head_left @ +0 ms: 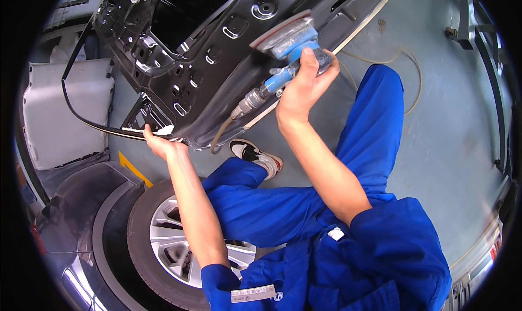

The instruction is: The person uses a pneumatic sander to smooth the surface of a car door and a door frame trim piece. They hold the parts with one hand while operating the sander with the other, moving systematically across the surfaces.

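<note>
My right hand (304,91) is wrapped round a blue air sander (296,47), its round pad tilted up and turned toward the inner face of a black car door (217,93). I cannot tell whether the pad touches the door. A metal coupling and a thin air hose (218,134) hang from the sander's handle. My left hand (163,145) grips the door's lower left edge, thumb on the near face and the other fingers hidden behind it. Close to that thumb, a white patch (165,130) shows on the door's corner.
A silver-spoked car wheel (166,235) and a dark car body (76,202) stand at the lower left. Behind them is a light grey panel (68,112). The hose (420,88) trails over the grey floor at right, near a dark metal stand (489,66).
</note>
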A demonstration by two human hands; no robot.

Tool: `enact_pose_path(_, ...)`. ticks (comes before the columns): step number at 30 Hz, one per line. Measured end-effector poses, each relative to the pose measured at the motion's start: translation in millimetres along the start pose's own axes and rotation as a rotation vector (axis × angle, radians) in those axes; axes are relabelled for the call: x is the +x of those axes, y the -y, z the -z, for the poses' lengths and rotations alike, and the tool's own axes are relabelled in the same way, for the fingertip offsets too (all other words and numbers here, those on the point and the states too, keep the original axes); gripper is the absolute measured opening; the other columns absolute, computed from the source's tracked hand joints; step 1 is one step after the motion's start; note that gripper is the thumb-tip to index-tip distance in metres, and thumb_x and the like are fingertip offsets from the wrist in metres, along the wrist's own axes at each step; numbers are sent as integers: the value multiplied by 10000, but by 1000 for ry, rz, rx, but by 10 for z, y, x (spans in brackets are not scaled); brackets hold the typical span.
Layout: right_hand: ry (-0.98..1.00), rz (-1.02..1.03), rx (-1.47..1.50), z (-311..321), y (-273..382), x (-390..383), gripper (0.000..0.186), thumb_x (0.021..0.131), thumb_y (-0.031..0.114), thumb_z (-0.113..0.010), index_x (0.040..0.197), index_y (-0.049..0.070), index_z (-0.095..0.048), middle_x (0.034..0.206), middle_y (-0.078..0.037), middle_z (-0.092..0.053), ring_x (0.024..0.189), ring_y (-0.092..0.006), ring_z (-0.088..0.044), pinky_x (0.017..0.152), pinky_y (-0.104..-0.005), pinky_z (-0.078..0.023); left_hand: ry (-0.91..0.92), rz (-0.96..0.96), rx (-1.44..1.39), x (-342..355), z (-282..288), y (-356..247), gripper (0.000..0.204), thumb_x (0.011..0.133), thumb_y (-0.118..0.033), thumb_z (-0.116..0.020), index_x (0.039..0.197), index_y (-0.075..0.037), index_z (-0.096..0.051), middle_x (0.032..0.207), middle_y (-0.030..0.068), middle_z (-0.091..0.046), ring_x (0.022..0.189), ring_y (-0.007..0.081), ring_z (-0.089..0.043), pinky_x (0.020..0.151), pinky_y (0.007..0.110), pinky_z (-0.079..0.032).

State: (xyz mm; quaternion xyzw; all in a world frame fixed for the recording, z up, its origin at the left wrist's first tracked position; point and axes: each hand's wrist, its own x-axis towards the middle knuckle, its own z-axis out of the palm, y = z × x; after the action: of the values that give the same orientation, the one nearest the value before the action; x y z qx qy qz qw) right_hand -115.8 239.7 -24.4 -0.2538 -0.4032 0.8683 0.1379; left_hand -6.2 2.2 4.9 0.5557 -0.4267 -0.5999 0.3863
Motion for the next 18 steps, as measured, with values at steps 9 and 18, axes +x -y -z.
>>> enact_pose_path(9,142,-88,-117,117,-50,-662,484,925,237,-644,1257,23,-364,1118,-81,-389,989,-136,-424,902,-297,-393,43,11,-15,23,24,27,451,902,-330,-563,1246,-38,-541,1184,120,-617,1013,280,-638,894,469,-536)
enact_pose_path(18,34,216,14,-32,145,889,400,927,235,-640,1146,-10,-413,995,-63,-491,865,-113,-494,804,-256,-435,11,1,-13,38,11,38,424,912,-337,-552,1208,-34,-573,1175,112,-621,1005,260,-637,882,455,-538)
